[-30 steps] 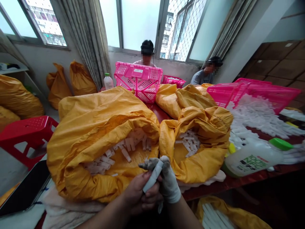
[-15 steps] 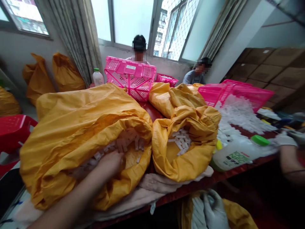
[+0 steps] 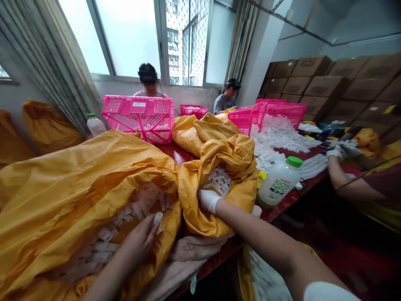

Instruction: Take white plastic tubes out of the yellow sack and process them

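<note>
My bare left hand [image 3: 142,236] is at the mouth of the large yellow sack [image 3: 90,167], pinching a small white plastic piece [image 3: 158,218] near the thumb tip. Many similar white pieces [image 3: 103,246] lie inside that sack. My right hand [image 3: 209,200], in a white glove, reaches into the smaller yellow sack [image 3: 200,223] beside it. Its fingertips are down among the folds, so I cannot see whether they grip anything. Short white pieces [image 3: 221,180] sit in that sack just past the glove.
A green-capped bottle [image 3: 280,184] stands to the right. Behind are a pink basket [image 3: 138,106] and a heap of white pieces [image 3: 282,136] spilling from another. A co-worker's gloved hands [image 3: 343,150] work at far right. Below the table edge is an open sack of white pieces [image 3: 266,278].
My right hand has risen from the sack below the table into the smaller yellow sack. My left hand now shows a white piece at its fingertips. The view has turned right.
</note>
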A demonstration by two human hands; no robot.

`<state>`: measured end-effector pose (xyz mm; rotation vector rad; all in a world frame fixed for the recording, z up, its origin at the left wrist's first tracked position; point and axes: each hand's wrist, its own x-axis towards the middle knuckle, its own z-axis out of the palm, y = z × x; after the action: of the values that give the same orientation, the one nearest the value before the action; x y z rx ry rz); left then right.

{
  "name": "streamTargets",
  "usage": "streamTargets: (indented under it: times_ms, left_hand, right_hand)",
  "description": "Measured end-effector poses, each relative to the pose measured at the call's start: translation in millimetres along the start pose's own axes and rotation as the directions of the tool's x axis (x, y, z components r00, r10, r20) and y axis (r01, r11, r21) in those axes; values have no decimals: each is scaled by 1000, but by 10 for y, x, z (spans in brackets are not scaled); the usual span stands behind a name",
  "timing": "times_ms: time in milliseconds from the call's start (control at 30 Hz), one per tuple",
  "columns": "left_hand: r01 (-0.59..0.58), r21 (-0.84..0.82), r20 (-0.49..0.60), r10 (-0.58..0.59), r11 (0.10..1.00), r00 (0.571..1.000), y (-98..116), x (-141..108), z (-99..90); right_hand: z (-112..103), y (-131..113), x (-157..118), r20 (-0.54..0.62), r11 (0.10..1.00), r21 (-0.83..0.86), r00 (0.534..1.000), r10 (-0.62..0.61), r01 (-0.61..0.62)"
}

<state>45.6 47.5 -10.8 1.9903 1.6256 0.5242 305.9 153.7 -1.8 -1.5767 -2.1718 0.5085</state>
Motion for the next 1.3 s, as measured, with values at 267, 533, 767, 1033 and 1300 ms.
streamTargets:
  times_ms: [267, 533, 767, 1033, 1300]
  left_hand:
    - [-18, -359, 86, 52, 933, 995, 454, -387, 47]
    - [-12, -763, 67, 98, 646, 993, 533, -425, 281]
    - [151, -980, 165, 110, 127, 980, 604, -438, 340]
    - [-78, -623, -46, 63, 778, 997, 603, -470, 172]
    - [253, -964, 261, 112, 77, 959, 587, -384, 439]
  right_hand:
    - [-270, -399, -590, 139, 597, 790, 989, 41, -136]
    - [208, -1095, -840, -83, 74, 994, 992, 98, 76]
    - [433, -1032, -962, -61, -65, 996, 995, -79, 56]
    - [605, -1025, -972, -35, 26, 999, 999, 38, 34]
    - [646, -980, -1145, 96, 138, 985, 993, 63, -103]
